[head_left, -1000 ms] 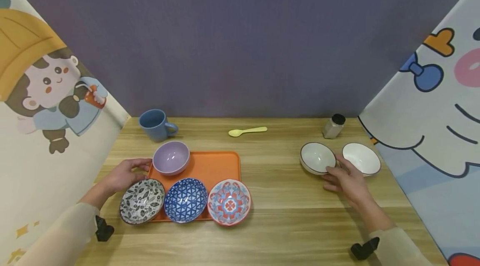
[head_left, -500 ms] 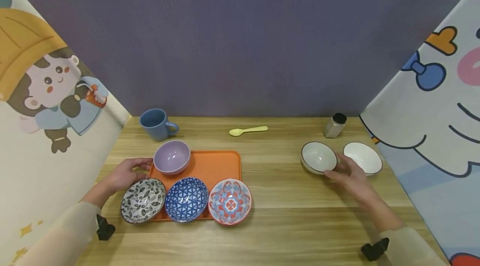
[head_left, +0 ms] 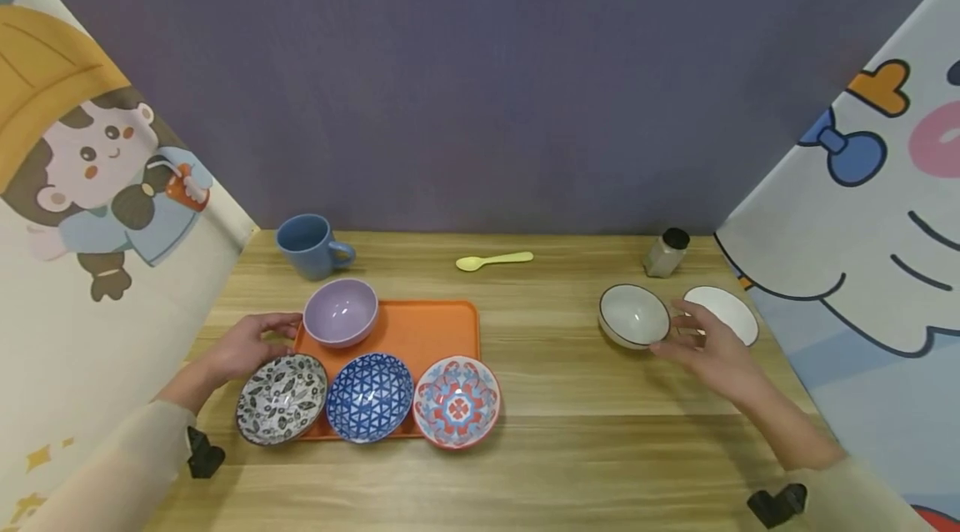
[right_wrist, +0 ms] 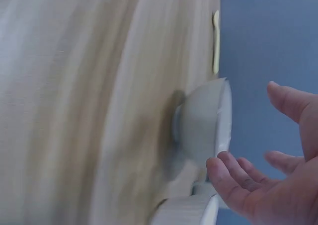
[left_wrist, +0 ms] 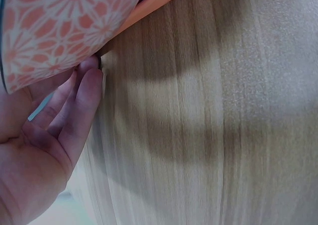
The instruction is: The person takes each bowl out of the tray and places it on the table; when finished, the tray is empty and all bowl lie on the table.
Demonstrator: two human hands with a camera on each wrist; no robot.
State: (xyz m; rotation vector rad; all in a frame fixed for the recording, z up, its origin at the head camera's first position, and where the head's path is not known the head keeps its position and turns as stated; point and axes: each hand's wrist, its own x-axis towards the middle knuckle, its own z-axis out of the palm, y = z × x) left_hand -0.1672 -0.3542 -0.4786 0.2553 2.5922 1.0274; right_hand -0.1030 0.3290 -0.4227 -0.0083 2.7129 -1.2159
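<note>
My left hand (head_left: 251,346) lies at the left edge of the orange tray (head_left: 431,328), its fingertips close to the purple bowl (head_left: 341,313) and the black-and-white leaf bowl (head_left: 282,400). In the left wrist view its fingers (left_wrist: 82,103) reach the tray's edge beneath a bowl's coral-patterned outer wall (left_wrist: 59,31); the thumb is hidden. On the right, my right hand (head_left: 712,353) is spread beside the dark-rimmed white bowl (head_left: 633,316), partly covering a second white bowl (head_left: 723,311). The right wrist view shows the fingers loose near the first bowl's rim (right_wrist: 224,115), holding nothing.
A blue triangle-patterned bowl (head_left: 369,399) and a red-and-blue floral bowl (head_left: 457,403) sit along the tray's front edge. Behind are a blue mug (head_left: 307,247), a yellow spoon (head_left: 495,260) and a black-capped jar (head_left: 666,253). Walls bound the table's back and sides.
My right hand has drawn slightly to the right and its fingers have loosened from the white bowl's rim. That bowl stays where it was. The left hand holds its place by the tray.
</note>
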